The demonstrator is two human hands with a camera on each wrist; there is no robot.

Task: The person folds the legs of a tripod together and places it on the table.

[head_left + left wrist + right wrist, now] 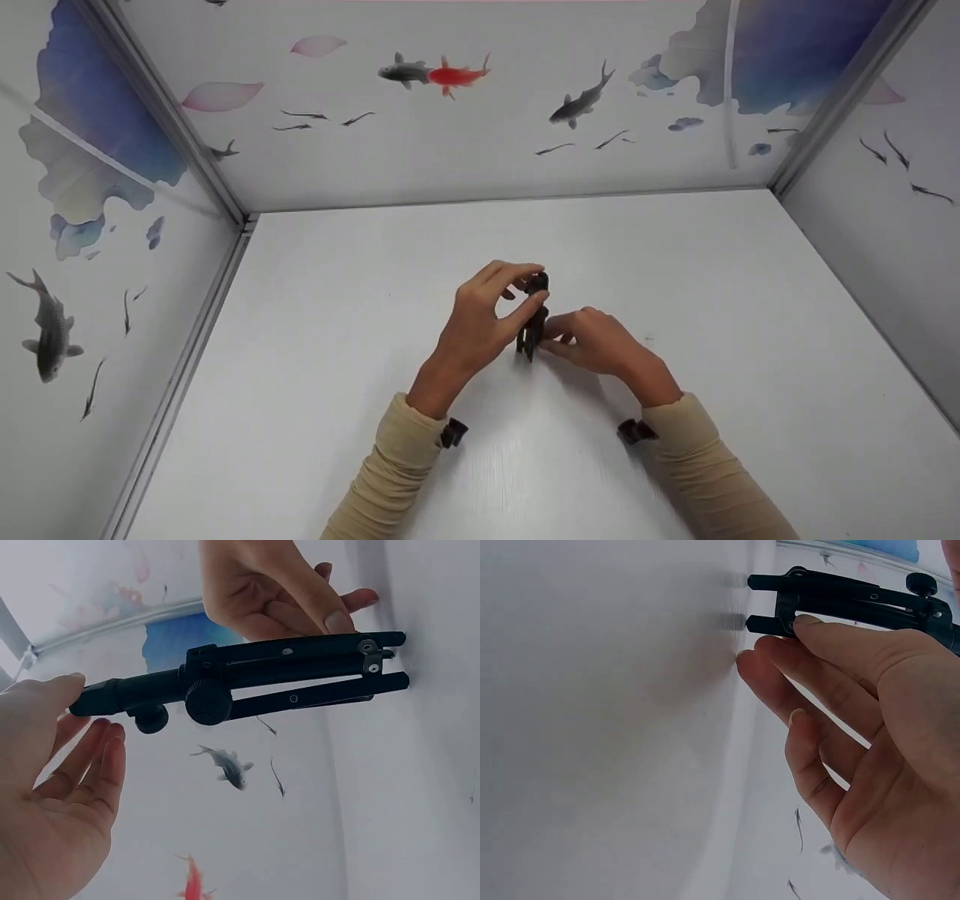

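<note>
A small black tripod [534, 330] stands upright on the white table, its legs folded close together. My left hand [476, 322] pinches its top end between thumb and fingers. In the left wrist view, the tripod [259, 675] shows a round knob [208, 702] at the head of the legs and a smaller one on the neck. My right hand [600, 345] is low on the other side, thumb and fingertips at a leg near its foot. The right wrist view shows that thumb against the bracket between the legs [786, 611]; part of the grip is hidden.
The white tabletop [322, 405] reaches under both arms. Printed panels with fish enclose it at the back [495, 150], left [187, 232] and right [847, 187]. Each beige sleeve has a small black wrist device [453, 433] beside its cuff.
</note>
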